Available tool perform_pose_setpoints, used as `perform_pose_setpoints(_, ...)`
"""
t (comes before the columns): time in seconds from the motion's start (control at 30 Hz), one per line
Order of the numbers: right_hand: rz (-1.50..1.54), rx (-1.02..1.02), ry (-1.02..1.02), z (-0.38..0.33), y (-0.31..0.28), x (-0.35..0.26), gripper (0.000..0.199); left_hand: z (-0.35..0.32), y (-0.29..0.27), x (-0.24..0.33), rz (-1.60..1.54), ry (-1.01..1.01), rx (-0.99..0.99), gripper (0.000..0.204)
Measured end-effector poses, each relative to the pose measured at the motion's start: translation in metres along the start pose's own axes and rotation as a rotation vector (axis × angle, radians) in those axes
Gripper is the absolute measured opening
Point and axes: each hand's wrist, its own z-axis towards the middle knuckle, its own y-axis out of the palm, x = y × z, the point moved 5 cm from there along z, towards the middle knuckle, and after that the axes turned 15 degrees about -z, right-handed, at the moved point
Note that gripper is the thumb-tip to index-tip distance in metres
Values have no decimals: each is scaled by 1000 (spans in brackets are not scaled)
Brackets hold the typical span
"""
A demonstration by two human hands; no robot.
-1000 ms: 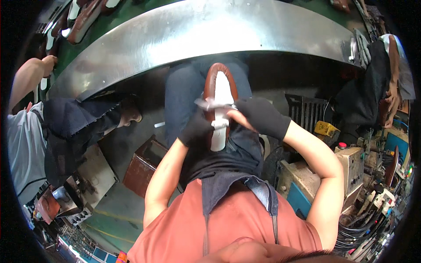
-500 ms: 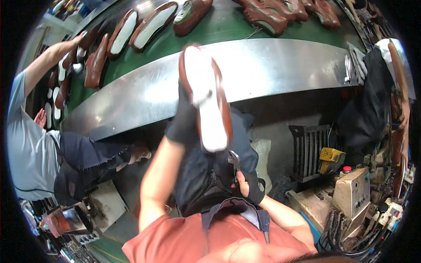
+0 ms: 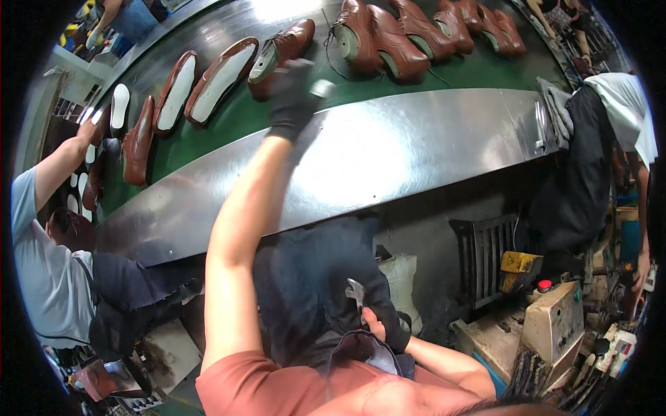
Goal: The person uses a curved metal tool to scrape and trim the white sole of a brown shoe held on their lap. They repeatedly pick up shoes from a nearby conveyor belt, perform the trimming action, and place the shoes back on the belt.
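The left hand (image 3: 291,104) has moved farther out, over the green belt (image 3: 222,132); its blurred fingers, whose grip I cannot tell, partly cover a brown shoe (image 3: 293,43). More shoes (image 3: 402,52) lie to their right. The steel ledge (image 3: 430,139) separates them from the right hand (image 3: 390,331), its fingers wrapped around a metal tool (image 3: 356,291).

Our bare left forearm (image 3: 239,222) stretches forward, black-gloved left hand (image 3: 290,105) blurred; our black-gloved right hand (image 3: 390,331) curls closer in.
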Motion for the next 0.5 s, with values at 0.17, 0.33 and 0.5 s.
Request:
perform_pose_setpoints(0.17, 34, 316, -178, 16, 2, -9, 32, -12, -25, -121, -672, -663, 207, 70)
perform_pose_setpoints(0.33, -153, -51, 97, 6, 2, 2, 37, -8, -26, -174, -913, -654, 172, 44)
perform_pose_setpoints(0.5, -70, 114, 21, 7, 7, -5, 45, -39, -44, -194, -714, -597, 428, 45)
